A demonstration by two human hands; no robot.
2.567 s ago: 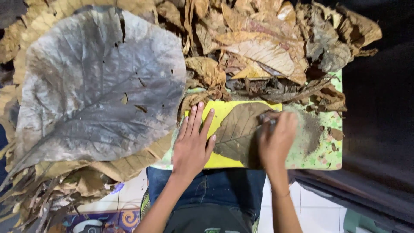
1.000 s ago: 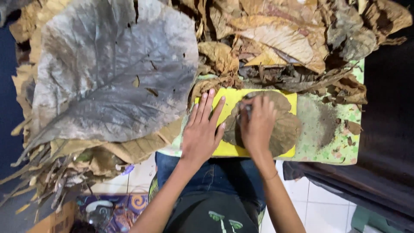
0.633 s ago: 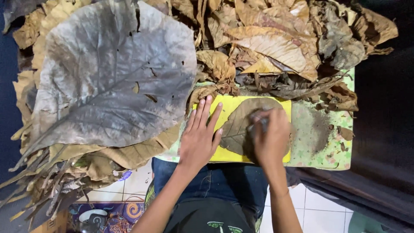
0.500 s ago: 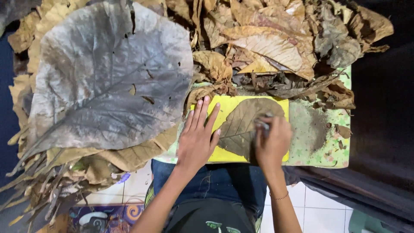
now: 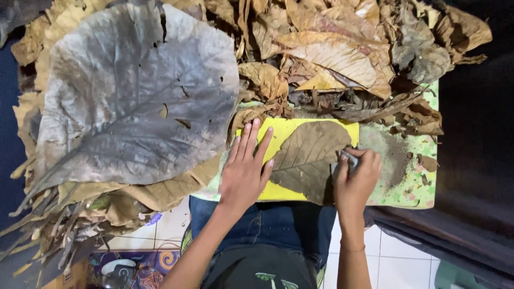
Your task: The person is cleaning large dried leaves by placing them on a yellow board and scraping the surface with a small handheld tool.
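A brown dried leaf (image 5: 308, 158) lies flat on a yellow sheet (image 5: 281, 134), which rests on a green board (image 5: 412, 190) over my lap. My left hand (image 5: 247, 166) presses flat, fingers spread, on the yellow sheet at the leaf's left edge. My right hand (image 5: 357, 179) is closed around a small grey tool (image 5: 348, 160) held against the leaf's right edge. What kind of tool it is stays unclear.
A very large grey dried leaf (image 5: 134, 101) covers a heap of dry leaves on the left. More crumpled brown leaves (image 5: 342, 53) pile along the board's far side. White floor tiles (image 5: 166, 225) and a patterned mat (image 5: 155, 265) show below. Dark furniture lies at the right.
My right hand with the tool has shifted back and forth over the leaf and now sits at its right edge. My left hand has stayed pressed on the sheet.
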